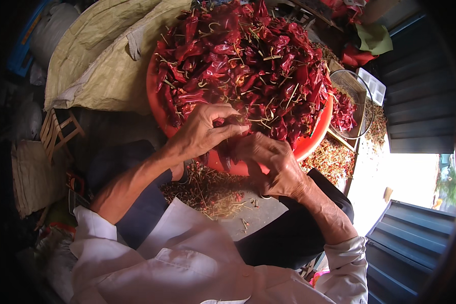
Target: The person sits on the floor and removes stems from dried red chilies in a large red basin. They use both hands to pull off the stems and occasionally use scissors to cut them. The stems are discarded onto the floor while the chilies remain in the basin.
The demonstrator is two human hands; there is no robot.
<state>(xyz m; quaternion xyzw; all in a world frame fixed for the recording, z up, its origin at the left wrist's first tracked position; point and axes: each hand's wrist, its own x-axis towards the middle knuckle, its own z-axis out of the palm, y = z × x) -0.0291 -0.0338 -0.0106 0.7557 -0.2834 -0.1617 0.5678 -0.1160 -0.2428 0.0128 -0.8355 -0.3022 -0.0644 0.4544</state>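
Observation:
A heap of dried red chili peppers (228, 64), many with pale stems, fills a round red plastic basin (317, 138) in front of me. Over the near rim, my left hand (203, 131) pinches dried chili (244, 121) between thumb and fingers. Just to its right, my right hand (279, 165) is blurred, its fingers curled close to the left fingertips. Whether it grips anything is hidden. Dark chili pods (224, 154) hang below the left hand, before the basin wall.
Chili stems (212, 190) litter the floor between my legs, and more stems (330, 159) lie right of the basin. A large woven sack (102, 76) stands left, near a small wooden chair (59, 131). To the right are a hoop-rimmed item (371, 104), a white tray (371, 85) and corrugated metal panels (420, 87).

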